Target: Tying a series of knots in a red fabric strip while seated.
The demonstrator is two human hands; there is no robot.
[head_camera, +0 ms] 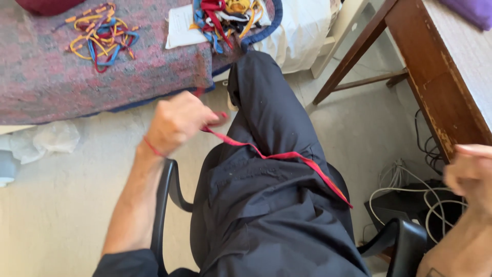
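Stretching across a lap in dark trousers (266, 205), a red lace (287, 155) is pinched at its far end by the closed fingers of the left hand (177, 122). The right hand (469, 174) is seen at the right edge, apart from the lace, its grip impossible to tell. Coloured laces (100, 36) are heaped on a bed (41, 87) beyond.

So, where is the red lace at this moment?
In the head view the red lace runs across the dark trousers on the person's lap, one end pinched in the left hand, the other end trailing down toward the right armrest.
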